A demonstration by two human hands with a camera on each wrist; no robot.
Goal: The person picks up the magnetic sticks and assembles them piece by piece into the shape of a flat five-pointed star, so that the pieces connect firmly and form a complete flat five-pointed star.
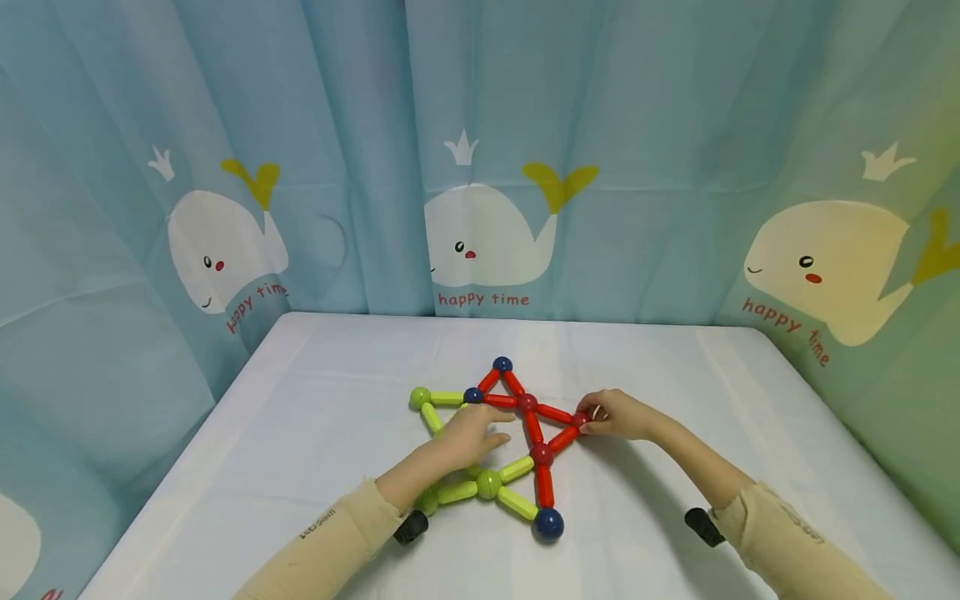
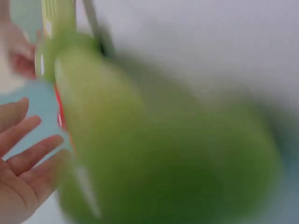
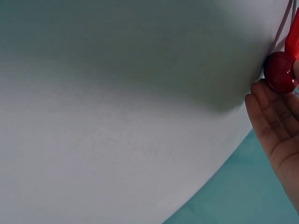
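A star-like figure of magnetic rods and balls lies on the table, with red rods [image 1: 545, 487] on the right side and light green rods [image 1: 517, 502] on the left and front. At its right tip, my right hand [image 1: 622, 415] pinches a red ball [image 3: 279, 73] between thumb and fingers. My left hand [image 1: 468, 435] hovers over the figure's middle, its fingers spread and nothing in them, hiding some green parts. Dark blue balls [image 1: 549, 524] mark other corners. Blurred green pieces [image 2: 98, 107] fill much of the left wrist view.
The white table [image 1: 645, 533] extends around the figure on all sides. Behind and beside it hangs a blue-green curtain [image 1: 645, 250] printed with whales. Black wrist straps or cameras [image 1: 703, 527] sit under both sleeves [image 1: 795, 533].
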